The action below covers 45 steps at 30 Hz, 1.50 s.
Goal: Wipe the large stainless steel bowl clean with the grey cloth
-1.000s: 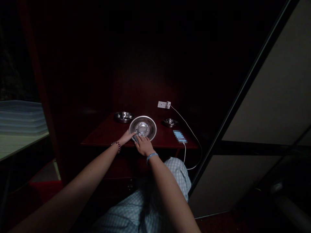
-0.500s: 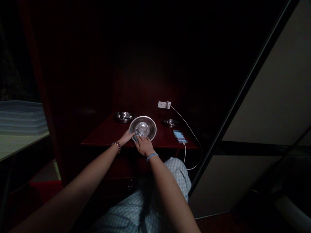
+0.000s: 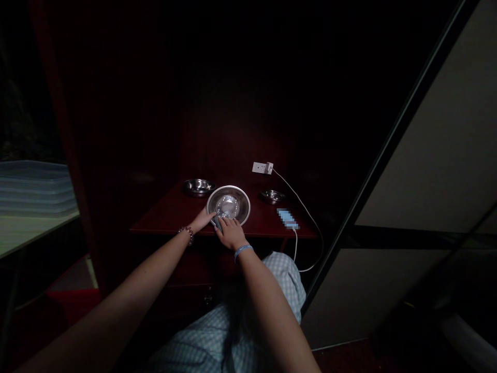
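While our left hand (image 3: 201,220) and right hand (image 3: 231,232) grip round stainless-steel bowl (image 3: 233,199) at rim, small steel bowl (image 3: 198,187) and steel dish (image 3: 272,196) sit behind on dark-red wooden shelf (image 3: 163,223).

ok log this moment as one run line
left hand: fingertips at steel bowl rim | right hand: fingers over near rim | beside: smaller steel bowl, dark red shelf

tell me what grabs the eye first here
The shiny steel bowl stands out first, bright in the middle of a dark red wooden shelf, with the left hand and right hand meeting at its near rim. To its right, a pixelated device lies on the shelf, wired by a white cable to a wall socket.
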Tool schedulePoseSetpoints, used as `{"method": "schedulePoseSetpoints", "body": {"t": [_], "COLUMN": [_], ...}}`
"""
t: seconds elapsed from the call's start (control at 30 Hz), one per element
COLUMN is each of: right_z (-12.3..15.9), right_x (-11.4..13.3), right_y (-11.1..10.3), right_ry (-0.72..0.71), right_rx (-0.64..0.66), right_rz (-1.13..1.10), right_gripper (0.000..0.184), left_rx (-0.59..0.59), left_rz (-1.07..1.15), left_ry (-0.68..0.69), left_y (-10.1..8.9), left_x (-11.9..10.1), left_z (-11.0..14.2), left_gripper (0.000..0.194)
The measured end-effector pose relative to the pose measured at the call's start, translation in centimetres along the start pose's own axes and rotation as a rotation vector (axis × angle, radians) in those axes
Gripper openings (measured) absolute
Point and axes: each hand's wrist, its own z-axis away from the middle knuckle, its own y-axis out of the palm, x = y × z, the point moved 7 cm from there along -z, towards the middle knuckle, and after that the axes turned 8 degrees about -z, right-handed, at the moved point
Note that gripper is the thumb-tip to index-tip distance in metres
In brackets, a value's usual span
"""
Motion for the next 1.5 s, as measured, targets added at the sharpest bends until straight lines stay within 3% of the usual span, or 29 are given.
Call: {"method": "schedulePoseSetpoints", "body": {"t": [1.5], "right_z": [0.1], "right_x": [0.2], "right_y": [-0.5], "right_ry": [0.003], "right_rx": [0.008], "right_rz": [0.013], "right_gripper": [0.052], "left_rx": [0.006], "left_rz": [-0.021], "left_ry": [0.008], "left_y": [0.1], "left_x": [-1.1], "left_z": [0.5], "left_gripper": [0.061]}}
